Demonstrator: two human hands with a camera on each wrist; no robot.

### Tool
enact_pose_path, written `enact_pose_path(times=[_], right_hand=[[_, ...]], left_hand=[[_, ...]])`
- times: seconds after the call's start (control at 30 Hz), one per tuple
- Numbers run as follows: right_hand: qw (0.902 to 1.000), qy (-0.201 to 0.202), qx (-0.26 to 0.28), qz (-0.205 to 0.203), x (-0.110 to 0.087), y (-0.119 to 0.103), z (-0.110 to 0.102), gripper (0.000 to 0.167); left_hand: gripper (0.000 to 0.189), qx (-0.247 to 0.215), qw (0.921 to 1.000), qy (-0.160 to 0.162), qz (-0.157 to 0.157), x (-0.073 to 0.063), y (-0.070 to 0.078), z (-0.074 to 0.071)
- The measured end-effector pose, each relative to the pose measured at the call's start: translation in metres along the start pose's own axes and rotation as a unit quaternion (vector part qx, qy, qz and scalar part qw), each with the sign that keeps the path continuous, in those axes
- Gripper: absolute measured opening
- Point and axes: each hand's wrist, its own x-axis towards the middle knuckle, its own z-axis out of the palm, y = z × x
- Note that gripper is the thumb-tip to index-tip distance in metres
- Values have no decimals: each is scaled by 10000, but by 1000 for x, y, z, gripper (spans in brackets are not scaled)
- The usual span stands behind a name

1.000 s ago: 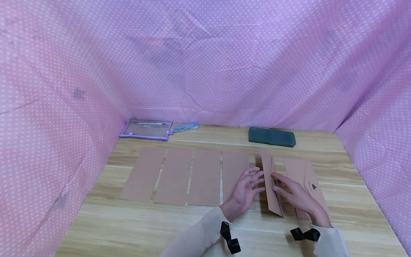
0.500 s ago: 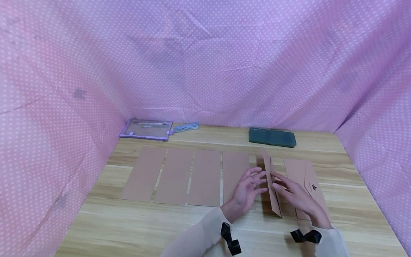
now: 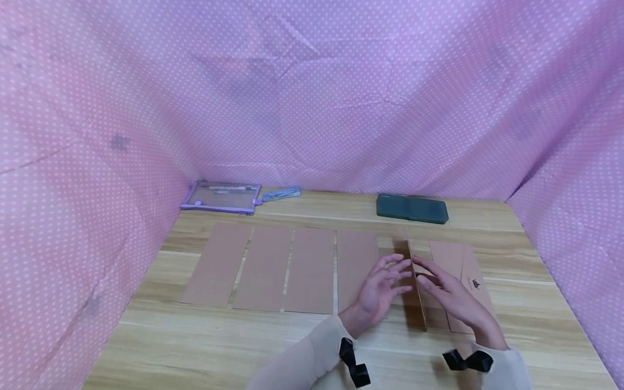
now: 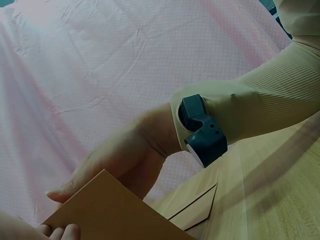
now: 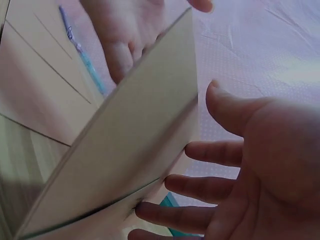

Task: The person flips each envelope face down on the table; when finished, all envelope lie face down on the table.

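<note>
A brown kraft envelope (image 5: 135, 130) stands on its long edge between the two hands, nearly edge-on in the head view. On its left side is my left hand (image 3: 377, 298), fingers spread, tips close to the paper; whether they touch it is hidden. From the right, my right hand (image 3: 453, 292) rests extended fingertips on the flap side. The right wrist view shows its thumb (image 5: 220, 102) apart from the paper. Just right of that hand lies another envelope (image 3: 449, 257), flap side up, with a small dark crown print (image 3: 476, 284).
Several brown envelopes (image 3: 263, 265) lie flat in a row on the wooden table (image 3: 195, 346) to the left. Behind them are a purple-edged zip pouch (image 3: 224, 198) and a light blue item (image 3: 281, 194). A dark green case (image 3: 412, 208) sits at the back right.
The envelope between the hands has tipped from a leftward-facing slant to nearly upright, edge-on. Both hands have shifted slightly to the right with it. The flat envelopes have stayed put.
</note>
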Motion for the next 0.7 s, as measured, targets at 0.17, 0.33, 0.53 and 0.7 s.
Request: enact_pose_path(times=[0.17,0.33,0.53,0.7], right_hand=[[9982,-31,497,-320,0,3,-1,52],[9972,16,645,-369,-1,2,-3,53],[9981,118,579,-202,-3,-1,-5,52],[9992,180,363,-29,-5,-3,-8,54]], left_hand=[[45,6,10000,-96,-4,1,-3,1],[43,67,9999,-138,-25,3,-5,3],[42,154,9996,-203,-84,5,-5,4],[45,225,9995,-161,-119,7,-7,4]])
